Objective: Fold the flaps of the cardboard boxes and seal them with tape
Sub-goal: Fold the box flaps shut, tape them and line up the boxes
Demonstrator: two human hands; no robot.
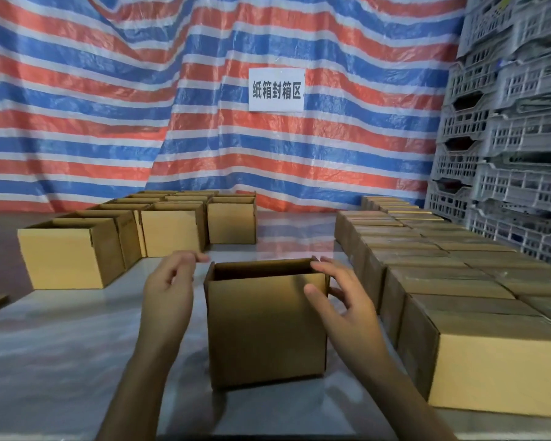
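A brown cardboard box (pixel 266 326) stands upright on the table right in front of me, its top open and its inside dark. My left hand (pixel 169 281) hovers just left of the box's upper left corner, fingers loosely curled, holding nothing. My right hand (pixel 337 292) is at the box's upper right corner, fingers spread, fingertips touching the top edge and thumb lying against the near face. No tape is in view.
Several open boxes (pixel 70 256) stand in rows at the back left. Closed boxes (pixel 452 281) are packed in rows along the right. Grey plastic crates (pixel 506 122) are stacked at the far right. A striped tarp with a white sign (pixel 275 89) hangs behind.
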